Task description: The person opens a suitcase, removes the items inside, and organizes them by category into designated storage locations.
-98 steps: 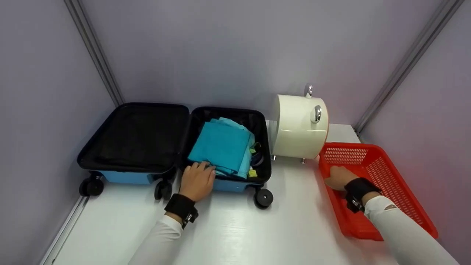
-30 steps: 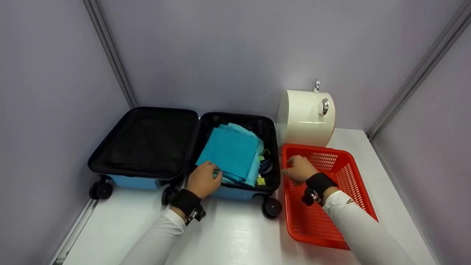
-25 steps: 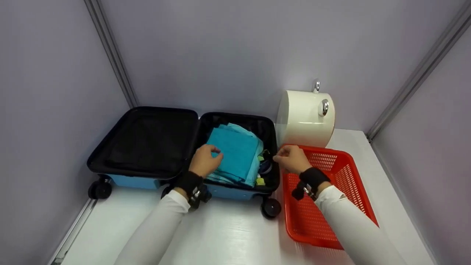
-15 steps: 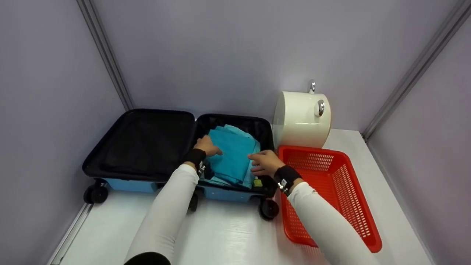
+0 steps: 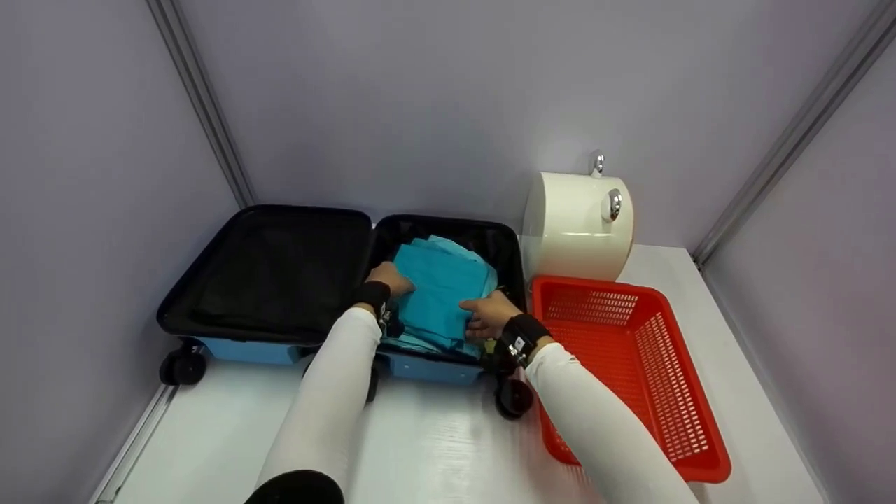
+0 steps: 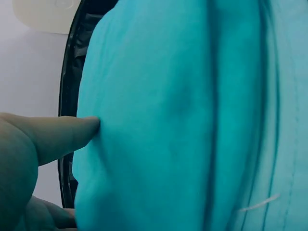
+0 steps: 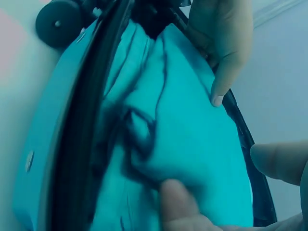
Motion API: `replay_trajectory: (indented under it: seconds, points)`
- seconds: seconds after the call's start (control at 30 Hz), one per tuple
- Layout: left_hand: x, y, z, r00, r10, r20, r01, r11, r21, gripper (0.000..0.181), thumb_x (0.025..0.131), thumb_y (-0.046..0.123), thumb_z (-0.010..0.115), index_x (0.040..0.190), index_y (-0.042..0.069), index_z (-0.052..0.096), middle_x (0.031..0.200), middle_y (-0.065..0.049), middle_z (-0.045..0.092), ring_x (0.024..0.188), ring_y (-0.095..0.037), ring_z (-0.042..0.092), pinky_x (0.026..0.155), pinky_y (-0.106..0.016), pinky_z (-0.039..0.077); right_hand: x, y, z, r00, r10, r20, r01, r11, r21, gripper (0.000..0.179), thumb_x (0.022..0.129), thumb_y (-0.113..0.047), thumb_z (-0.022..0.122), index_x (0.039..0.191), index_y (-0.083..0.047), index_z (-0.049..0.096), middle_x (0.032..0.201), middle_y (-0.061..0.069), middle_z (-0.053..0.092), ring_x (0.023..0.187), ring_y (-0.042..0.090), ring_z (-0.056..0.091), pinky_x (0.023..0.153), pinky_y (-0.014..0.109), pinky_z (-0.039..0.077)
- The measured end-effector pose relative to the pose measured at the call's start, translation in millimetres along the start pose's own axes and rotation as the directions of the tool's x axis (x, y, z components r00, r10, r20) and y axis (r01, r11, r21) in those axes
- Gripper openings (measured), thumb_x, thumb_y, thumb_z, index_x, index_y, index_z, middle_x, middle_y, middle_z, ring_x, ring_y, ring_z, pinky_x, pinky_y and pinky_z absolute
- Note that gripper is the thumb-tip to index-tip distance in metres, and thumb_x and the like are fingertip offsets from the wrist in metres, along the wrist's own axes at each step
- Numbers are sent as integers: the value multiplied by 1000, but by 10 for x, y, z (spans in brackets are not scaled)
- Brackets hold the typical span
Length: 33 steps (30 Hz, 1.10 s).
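Note:
A folded teal cloth [image 5: 437,280] lies on top of lighter blue folded cloth [image 5: 406,343] in the right half of an open suitcase [image 5: 514,273]. My left hand [image 5: 392,278] is at the teal cloth's left edge. Its thumb [image 6: 72,132] touches the cloth and its other fingers are beside the edge, partly out of sight. My right hand [image 5: 492,313] is at the right side, fingers spread. One fingertip [image 7: 175,197] presses against the cloth near a bulging fold, while the thumb [image 7: 279,159] stands apart from it.
The suitcase's black-lined left half [image 5: 266,273] lies spread flat to the left. A cream cylindrical container [image 5: 581,227] with shiny metal knobs stands behind a red perforated basket [image 5: 630,364] at the right. Grey panels surround the white tabletop [image 5: 434,448].
My left hand has moved from the suitcase's front edge to the cloth's left side. The right hand has left the red basket, now shifted left, and come to the cloth's right side.

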<state>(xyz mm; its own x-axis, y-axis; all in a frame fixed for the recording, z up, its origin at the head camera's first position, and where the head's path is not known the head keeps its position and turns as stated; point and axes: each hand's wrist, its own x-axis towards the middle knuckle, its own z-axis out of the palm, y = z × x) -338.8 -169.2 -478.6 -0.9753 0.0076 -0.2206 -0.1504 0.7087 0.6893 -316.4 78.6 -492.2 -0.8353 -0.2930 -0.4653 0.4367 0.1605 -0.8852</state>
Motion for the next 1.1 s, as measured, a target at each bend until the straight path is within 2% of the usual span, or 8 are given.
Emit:
replay_trajectory:
  seconds: [0.2,0.33,0.43,0.47,0.63,0.77,0.97,1.1]
  points:
    - [49,-33,79,997,-43,61,46,998,-49,45,105,13,60,141,-12,53,109,-17,54,85,-26,50,78,-37,42,81,2,51,1000,-11,0,11,994,-108,52,109,-21,66,149,5,45,103,10,62,75,16,59,70,29,54]
    - [68,-25,102,997,-42,68,48,996,-78,19,104,8,58,117,-6,56,90,-9,43,71,-21,42,71,-36,38,78,12,66,998,-51,31,55,991,-126,60,110,-17,63,157,10,37,140,24,63,115,31,71,98,42,61]
    - [122,-36,87,998,-43,46,47,996,-77,17,104,9,56,115,-4,54,89,-8,42,67,-18,38,68,-34,37,93,-25,84,995,-83,52,84,996,-9,83,111,-11,60,172,3,6,176,27,21,152,42,44,123,56,44]
    - [135,-40,77,998,-42,38,45,996,-78,20,105,10,55,118,-5,55,90,-8,42,67,-18,37,68,-35,37,97,-48,82,993,-102,57,101,995,25,79,110,-10,60,171,2,12,174,26,27,151,40,47,123,55,44]
    - [91,20,4,999,-1,48,4,998,-68,59,111,26,52,155,-12,42,131,-26,56,90,-25,52,86,-40,45,64,-215,8,973,-215,82,201,968,148,57,110,-6,59,163,-2,37,134,12,65,111,22,69,100,41,58]
    - [54,107,21,995,25,101,-18,997,-71,75,115,37,48,167,-11,23,170,-32,33,144,-40,49,119,-49,43,-29,-374,-62,960,-269,81,248,947,203,63,111,-7,59,168,-6,32,120,5,72,101,16,73,90,34,62]
    - [24,309,137,988,47,149,-18,982,-189,78,117,45,37,168,-11,19,175,-32,26,160,-46,34,129,-54,35,-190,-580,-161,909,-397,130,357,899,254,53,113,-5,53,162,-3,31,128,7,65,111,16,71,96,32,61]
    - [10,484,263,980,27,200,57,912,-405,77,117,49,32,172,-3,17,179,-24,21,164,-44,29,131,-56,31,-307,-645,-238,870,-464,168,412,870,272,49,114,-4,47,160,-3,30,137,8,58,120,17,65,100,31,60]
